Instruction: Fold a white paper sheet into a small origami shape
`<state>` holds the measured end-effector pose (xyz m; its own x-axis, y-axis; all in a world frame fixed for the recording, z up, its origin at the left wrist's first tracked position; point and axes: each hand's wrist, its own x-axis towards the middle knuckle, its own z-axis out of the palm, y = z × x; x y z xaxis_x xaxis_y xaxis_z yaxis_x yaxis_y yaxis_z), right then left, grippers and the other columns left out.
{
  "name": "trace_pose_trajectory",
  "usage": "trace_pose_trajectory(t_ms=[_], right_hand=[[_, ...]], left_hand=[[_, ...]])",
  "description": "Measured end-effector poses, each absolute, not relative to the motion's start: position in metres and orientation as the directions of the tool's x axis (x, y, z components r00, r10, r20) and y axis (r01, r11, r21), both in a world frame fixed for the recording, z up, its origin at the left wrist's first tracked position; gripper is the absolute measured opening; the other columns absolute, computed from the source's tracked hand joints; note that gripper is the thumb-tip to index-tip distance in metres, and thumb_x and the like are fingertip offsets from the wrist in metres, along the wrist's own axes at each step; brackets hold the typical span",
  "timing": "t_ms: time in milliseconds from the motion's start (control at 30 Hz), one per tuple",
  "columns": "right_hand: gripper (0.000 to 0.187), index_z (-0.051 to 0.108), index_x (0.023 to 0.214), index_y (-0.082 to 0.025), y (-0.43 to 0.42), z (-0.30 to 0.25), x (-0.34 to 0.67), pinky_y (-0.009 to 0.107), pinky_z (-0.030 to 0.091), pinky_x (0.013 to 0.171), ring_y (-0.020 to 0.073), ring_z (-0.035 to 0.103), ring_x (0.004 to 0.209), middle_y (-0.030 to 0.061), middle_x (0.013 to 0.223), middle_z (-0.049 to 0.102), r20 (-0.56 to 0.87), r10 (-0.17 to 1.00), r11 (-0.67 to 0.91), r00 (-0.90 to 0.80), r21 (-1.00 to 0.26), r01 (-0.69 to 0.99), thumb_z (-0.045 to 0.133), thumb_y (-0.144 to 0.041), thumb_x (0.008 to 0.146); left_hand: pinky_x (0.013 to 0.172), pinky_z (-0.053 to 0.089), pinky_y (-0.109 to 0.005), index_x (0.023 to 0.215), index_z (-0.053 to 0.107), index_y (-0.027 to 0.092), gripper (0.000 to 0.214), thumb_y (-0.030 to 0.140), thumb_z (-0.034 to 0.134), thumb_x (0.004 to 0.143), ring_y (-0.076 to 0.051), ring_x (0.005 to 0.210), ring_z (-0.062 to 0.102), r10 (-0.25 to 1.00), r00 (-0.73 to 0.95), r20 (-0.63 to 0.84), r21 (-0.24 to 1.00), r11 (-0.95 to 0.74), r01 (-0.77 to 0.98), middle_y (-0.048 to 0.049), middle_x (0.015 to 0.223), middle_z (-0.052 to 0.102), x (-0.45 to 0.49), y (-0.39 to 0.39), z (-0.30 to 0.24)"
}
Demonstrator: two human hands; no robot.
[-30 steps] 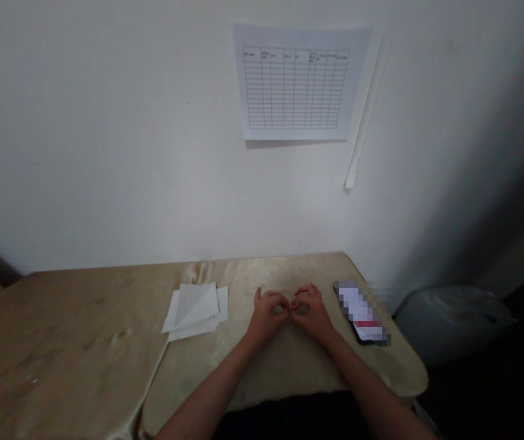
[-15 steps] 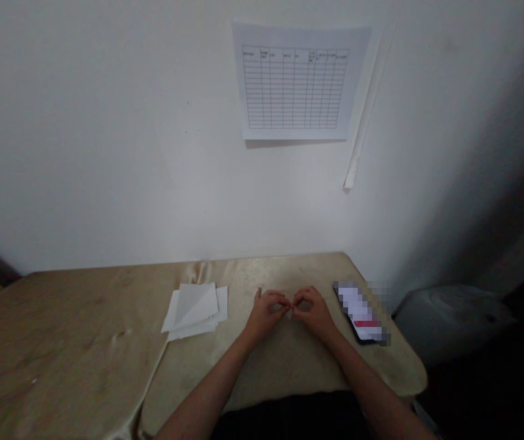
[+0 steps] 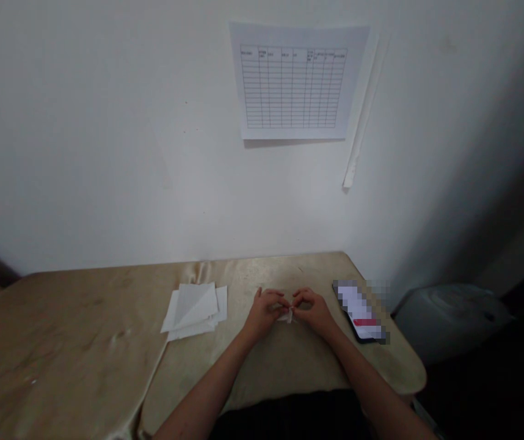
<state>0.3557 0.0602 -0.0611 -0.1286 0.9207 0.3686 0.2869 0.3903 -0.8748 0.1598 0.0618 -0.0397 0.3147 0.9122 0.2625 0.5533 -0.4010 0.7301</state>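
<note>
Over the right part of the table, my left hand (image 3: pixel 266 309) and my right hand (image 3: pixel 311 310) meet at their fingertips. Between them is a small folded piece of white paper (image 3: pixel 289 316), pinched by thumb and fingers from both sides. Much of the paper is hidden behind the fingers, so its exact folded shape cannot be made out. To the left of my left hand lies a loose stack of white paper sheets (image 3: pixel 195 305). A phone (image 3: pixel 363 318) with a lit, partly blurred screen rests to the right of my right hand.
A gold-brown cloth covers the table (image 3: pixel 83 342), with a fold running down left of centre. A printed table sheet (image 3: pixel 294 88) hangs on the white wall, beside a narrow white strip (image 3: pixel 363 122). A pale plastic container (image 3: pixel 454 321) stands beyond the right edge.
More of the white paper shows below my fingertips now. Both hands stay in nearly the same place, still pinching.
</note>
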Motion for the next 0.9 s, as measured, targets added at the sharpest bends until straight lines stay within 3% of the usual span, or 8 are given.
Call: trace_pose_trajectory(t_ms=[233, 367, 500, 900], right_hand=[[0.007, 0.072, 0.069, -0.021, 0.0596, -0.0608, 0.3550, 0.038, 0.051, 0.091, 0.0238, 0.067, 0.097, 0.0063, 0.097, 0.071, 0.348, 0.923, 0.379, -0.162, -0.891, 0.251, 0.076, -0.027, 0.070], [0.008, 0.077, 0.076, -0.023, 0.0606, -0.0604, 0.3570, 0.039, 0.050, 0.095, 0.0244, 0.067, 0.102, 0.0064, 0.101, 0.072, 0.342, 0.922, 0.377, -0.183, -0.901, 0.213, 0.075, -0.030, 0.074], [0.010, 0.080, 0.082, -0.026, 0.0635, -0.0603, 0.3599, 0.041, 0.049, 0.098, 0.0252, 0.065, 0.107, 0.0062, 0.099, 0.073, 0.397, 0.896, 0.430, -0.198, -0.887, 0.169, 0.077, -0.033, 0.076], [0.008, 0.077, 0.080, -0.027, 0.0640, -0.0585, 0.3561, 0.040, 0.046, 0.096, 0.0229, 0.061, 0.103, 0.0038, 0.092, 0.069, 0.490, 0.842, 0.524, -0.225, -0.841, 0.131, 0.077, -0.035, 0.080]], left_hand=[[0.120, 0.012, -0.064, 0.082, 0.078, 0.029, 0.009, 0.021, 0.073, 0.079, -0.025, 0.113, 0.064, 0.907, 0.305, 0.290, 0.707, -0.418, 0.570, -0.0009, 0.100, 0.077, 0.1604, 0.0605, -0.0382], [0.115, 0.031, -0.054, 0.074, 0.077, 0.026, 0.009, 0.018, 0.076, 0.074, -0.025, 0.111, 0.065, 0.904, 0.268, 0.334, 0.740, -0.427, 0.520, -0.0017, 0.094, 0.077, 0.1595, 0.0628, -0.0373], [0.100, 0.048, -0.041, 0.072, 0.077, 0.023, 0.004, 0.020, 0.077, 0.075, -0.024, 0.100, 0.067, 0.889, 0.229, 0.398, 0.781, -0.459, 0.424, -0.0035, 0.087, 0.075, 0.1584, 0.0652, -0.0399], [0.090, 0.051, -0.034, 0.072, 0.077, 0.022, 0.008, 0.015, 0.080, 0.072, -0.020, 0.093, 0.067, 0.871, 0.234, 0.432, 0.804, -0.489, 0.337, -0.0030, 0.086, 0.073, 0.1569, 0.0669, -0.0460]])
